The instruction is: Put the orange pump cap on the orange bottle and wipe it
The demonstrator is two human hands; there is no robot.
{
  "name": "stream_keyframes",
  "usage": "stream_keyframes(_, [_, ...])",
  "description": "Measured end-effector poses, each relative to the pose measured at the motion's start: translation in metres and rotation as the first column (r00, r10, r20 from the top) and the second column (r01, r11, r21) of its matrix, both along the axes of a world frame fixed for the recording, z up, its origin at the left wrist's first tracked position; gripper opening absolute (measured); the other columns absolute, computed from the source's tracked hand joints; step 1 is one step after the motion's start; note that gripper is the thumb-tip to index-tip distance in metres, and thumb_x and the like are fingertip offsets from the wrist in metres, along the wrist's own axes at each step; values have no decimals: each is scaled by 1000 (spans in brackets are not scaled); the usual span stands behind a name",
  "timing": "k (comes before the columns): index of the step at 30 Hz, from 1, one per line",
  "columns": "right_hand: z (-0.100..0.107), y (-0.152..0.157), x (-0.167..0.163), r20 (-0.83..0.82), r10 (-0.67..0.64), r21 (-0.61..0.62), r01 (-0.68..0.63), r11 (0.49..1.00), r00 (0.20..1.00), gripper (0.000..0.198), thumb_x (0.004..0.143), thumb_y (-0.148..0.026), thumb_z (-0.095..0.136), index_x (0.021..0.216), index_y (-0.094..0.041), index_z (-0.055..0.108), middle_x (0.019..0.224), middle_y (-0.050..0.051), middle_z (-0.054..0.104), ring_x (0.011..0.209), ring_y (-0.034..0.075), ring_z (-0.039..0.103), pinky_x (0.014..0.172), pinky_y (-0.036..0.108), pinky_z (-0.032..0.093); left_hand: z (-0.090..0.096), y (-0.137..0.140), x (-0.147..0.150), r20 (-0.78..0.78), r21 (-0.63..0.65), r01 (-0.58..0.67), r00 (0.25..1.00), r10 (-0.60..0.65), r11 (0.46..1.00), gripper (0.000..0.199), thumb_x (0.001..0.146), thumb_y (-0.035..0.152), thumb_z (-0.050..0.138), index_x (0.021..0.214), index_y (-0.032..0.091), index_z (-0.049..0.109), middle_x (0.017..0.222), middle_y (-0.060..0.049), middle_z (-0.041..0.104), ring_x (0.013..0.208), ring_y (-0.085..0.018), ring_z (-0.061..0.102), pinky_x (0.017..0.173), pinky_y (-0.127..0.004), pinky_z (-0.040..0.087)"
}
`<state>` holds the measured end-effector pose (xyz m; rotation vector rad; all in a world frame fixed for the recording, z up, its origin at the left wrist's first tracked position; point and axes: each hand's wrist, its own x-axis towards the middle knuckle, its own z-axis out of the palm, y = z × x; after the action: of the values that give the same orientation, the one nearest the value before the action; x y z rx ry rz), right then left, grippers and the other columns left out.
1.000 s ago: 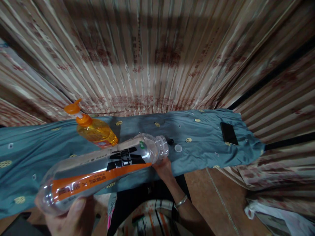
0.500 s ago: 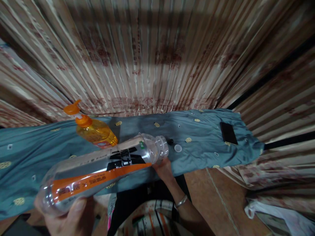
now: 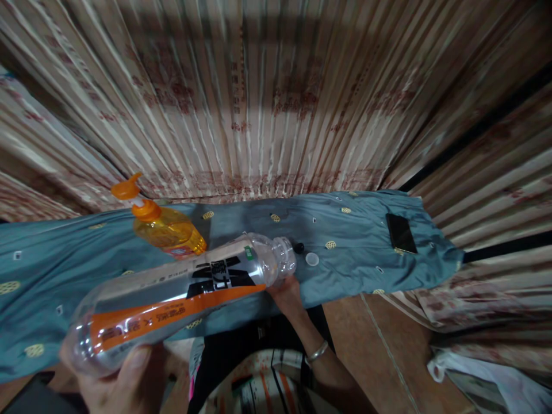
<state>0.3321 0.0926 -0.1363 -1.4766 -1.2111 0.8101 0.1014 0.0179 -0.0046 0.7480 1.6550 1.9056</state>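
A large clear plastic bottle [image 3: 172,299] with an orange and black label lies tilted across my view, its uncapped mouth pointing right. My left hand [image 3: 116,374] grips its base, thumb along the near side. At the neck end, my right hand [image 3: 287,293] is closed against the underside of the bottle, its fingers mostly hidden behind the plastic. A silver bracelet [image 3: 318,351] circles the right wrist. Just beyond the mouth, a small black round object [image 3: 299,248] and a white translucent cap [image 3: 312,259] lie on the cloth.
An orange pump bottle [image 3: 170,230] with yellow liquid is behind the clear bottle. A black phone [image 3: 401,233] lies towards the right end of the teal patterned cloth [image 3: 353,264]. Pleated curtains [image 3: 259,103] hang close behind and at the sides. A white plastic bag [image 3: 487,374] is at lower right.
Both hands and the bottle stay practically where they were. Only a very slight shift of the view shows.
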Motion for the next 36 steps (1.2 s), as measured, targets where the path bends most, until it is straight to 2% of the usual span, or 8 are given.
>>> stream_keyframes(2, [1, 0, 0, -9, -4, 5, 4, 1000, 1000, 41, 82, -36, 78, 118, -20, 69, 113, 13, 82, 99, 31, 80, 90, 49, 67, 4, 1, 5, 74, 26, 8, 997, -10, 1000, 95, 48, 48, 103, 135, 38, 66, 115, 0, 67, 90, -13, 62, 78, -18, 61])
stream_keyframes(7, [1, 0, -1, -74, 10, 14, -9, 1000, 997, 44, 80, -35, 77, 121, -20, 68, 113, 13, 82, 99, 30, 80, 90, 48, 67, 17, 3, 18, 106, 9, 35, 994, -36, 999, 78, 59, 56, 99, 129, 49, 67, 121, 4, 66, 97, -13, 60, 86, -15, 61])
stream_keyframes(12, [0, 0, -1, -57, -1, 12, 1, 1000, 998, 46, 79, -33, 78, 122, -21, 68, 111, 12, 82, 97, 30, 81, 88, 48, 67, 18, 1, 17, 81, -10, 12, 997, -12, 1000, 83, 59, 58, 99, 134, 49, 65, 122, 5, 67, 96, -12, 60, 85, -14, 60])
stream_keyframes(18, [-2, 0, 0, -27, -14, -7, 14, 1000, 1000, 45, 79, -37, 79, 120, -21, 67, 111, 12, 83, 97, 30, 81, 87, 47, 68, 8, 7, 8, 76, 54, -3, 997, -1, 999, 92, 44, 46, 104, 129, 37, 70, 113, 0, 69, 87, -14, 62, 73, -19, 61])
stream_keyframes(23, [-4, 0, 2, -29, 25, 1, -25, 1000, 999, 41, 81, -37, 79, 118, -23, 67, 113, 12, 82, 101, 32, 80, 92, 52, 66, 12, 8, 8, 72, 69, 9, 997, -14, 998, 89, 47, 42, 103, 130, 36, 68, 111, 0, 68, 93, -14, 64, 82, -22, 62])
stream_keyframes(28, [-6, 0, 1, -7, 6, 12, -6, 1000, 1000, 38, 82, -40, 78, 114, -23, 68, 114, 12, 81, 104, 32, 79, 95, 53, 65, 14, 9, 9, 78, 56, 20, 997, -24, 998, 89, 46, 38, 103, 129, 39, 69, 111, 1, 68, 89, -13, 63, 79, -20, 61])
stream_keyframes(33, [-8, 0, 0, 9, -12, 27, 12, 1000, 1000, 40, 82, -38, 78, 118, -23, 68, 114, 12, 81, 101, 31, 79, 91, 52, 67, 12, 7, 6, 70, 40, 8, 997, -11, 999, 91, 45, 42, 103, 128, 33, 68, 106, -1, 66, 83, -13, 63, 72, -19, 61])
stream_keyframes(36, [-9, 0, 1, 10, 4, 35, -4, 999, 1000, 41, 82, -37, 78, 119, -22, 69, 117, 13, 80, 105, 31, 78, 94, 53, 66, 12, 5, 8, 94, 26, 13, 995, -16, 1000, 97, 46, 45, 103, 135, 38, 65, 111, 0, 66, 86, -12, 63, 75, -18, 61])
